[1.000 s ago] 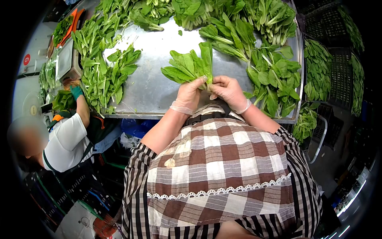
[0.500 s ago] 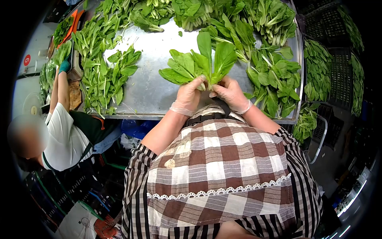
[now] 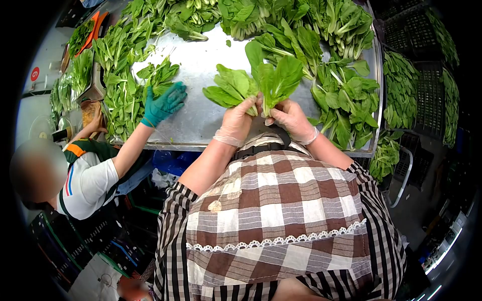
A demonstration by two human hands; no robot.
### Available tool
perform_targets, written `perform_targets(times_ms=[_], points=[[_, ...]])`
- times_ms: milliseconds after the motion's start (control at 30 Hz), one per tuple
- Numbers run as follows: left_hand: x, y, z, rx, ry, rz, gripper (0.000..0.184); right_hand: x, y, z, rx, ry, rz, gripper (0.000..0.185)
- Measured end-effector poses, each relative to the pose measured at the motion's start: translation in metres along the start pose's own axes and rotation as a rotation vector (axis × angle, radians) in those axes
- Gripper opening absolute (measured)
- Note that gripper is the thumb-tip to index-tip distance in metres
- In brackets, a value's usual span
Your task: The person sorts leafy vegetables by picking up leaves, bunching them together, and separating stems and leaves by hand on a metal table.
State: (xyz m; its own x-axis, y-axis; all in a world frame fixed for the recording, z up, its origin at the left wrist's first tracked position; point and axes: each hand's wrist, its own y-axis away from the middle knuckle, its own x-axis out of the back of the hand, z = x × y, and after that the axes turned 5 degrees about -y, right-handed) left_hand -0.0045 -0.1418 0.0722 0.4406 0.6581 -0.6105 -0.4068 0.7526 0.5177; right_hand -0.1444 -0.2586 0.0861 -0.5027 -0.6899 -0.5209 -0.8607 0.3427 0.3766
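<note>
In clear gloves, both my hands are raised near the front edge of the metal table (image 3: 196,108). My left hand (image 3: 238,121) pinches the stem end of a small bunch of leafy greens (image 3: 230,86), its leaves fanned to the left. Close beside it, my right hand (image 3: 291,120) is closed on the stems of another leafy green bunch (image 3: 281,80), leaves pointing up and away. The two bunches stand side by side with the stems a little apart. To the right lies a pile of greens (image 3: 346,103).
A co-worker's green-gloved hand (image 3: 164,103) reaches over the left pile of greens (image 3: 120,108). Bunches of greens (image 3: 241,20) line the table's far side. Black crates (image 3: 429,95) with greens stand at right, by a metal rail (image 3: 405,180).
The greens between my hands have separated slightly, the right bunch now turned more toward me. The co-worker's gloved hand has moved from the far left onto the left pile.
</note>
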Motion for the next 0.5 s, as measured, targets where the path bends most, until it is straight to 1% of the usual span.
perform_targets(times_ms=[67, 100, 133, 167, 200, 233, 300, 333, 367, 400, 433, 500], points=[[-0.002, 0.006, 0.002, 0.066, -0.088, -0.089, 0.034, 0.001, -0.002, 0.007, 0.009, 0.075, 0.084, 0.031], [-0.002, 0.007, 0.004, 0.101, -0.133, -0.135, 0.035, 0.001, -0.002, 0.005, 0.111, 0.438, 0.137, 0.031], [0.005, 0.002, 0.0, 0.159, -0.146, -0.258, 0.04, 0.0, -0.001, 0.002, 0.212, 0.802, 0.19, 0.031], [0.006, 0.001, -0.002, 0.165, -0.18, -0.25, 0.039, -0.001, 0.0, 0.0, 0.31, 1.166, 0.242, 0.031], [-0.002, 0.003, 0.001, 0.17, -0.214, -0.242, 0.038, -0.003, -0.002, 0.004, 0.556, 1.135, 0.24, 0.032], [-0.008, 0.003, 0.002, 0.174, -0.248, -0.234, 0.038, -0.003, -0.002, 0.003, 0.476, 1.204, 0.19, 0.03], [-0.008, -0.001, -0.002, 0.175, -0.262, -0.133, 0.034, -0.003, -0.002, -0.002, 0.313, 1.336, 0.083, 0.027], [-0.007, -0.001, -0.002, 0.178, -0.262, -0.086, 0.033, 0.008, -0.006, -0.006, 0.422, 1.326, 0.039, 0.021], [-0.006, -0.002, -0.001, 0.18, -0.26, -0.038, 0.033, 0.013, -0.009, -0.011, 0.573, 1.188, 0.118, 0.017], [-0.006, -0.004, 0.001, 0.211, -0.32, 0.022, 0.032, 0.02, -0.015, -0.019, 0.567, 1.183, 0.259, 0.016], [-0.005, -0.004, 0.002, 0.228, -0.27, 0.042, 0.03, 0.028, -0.022, -0.028, 0.559, 1.173, 0.4, 0.016], [-0.005, -0.004, 0.002, 0.266, -0.171, 0.072, 0.027, 0.046, -0.041, -0.043, 0.639, 1.261, 0.525, 0.016]])
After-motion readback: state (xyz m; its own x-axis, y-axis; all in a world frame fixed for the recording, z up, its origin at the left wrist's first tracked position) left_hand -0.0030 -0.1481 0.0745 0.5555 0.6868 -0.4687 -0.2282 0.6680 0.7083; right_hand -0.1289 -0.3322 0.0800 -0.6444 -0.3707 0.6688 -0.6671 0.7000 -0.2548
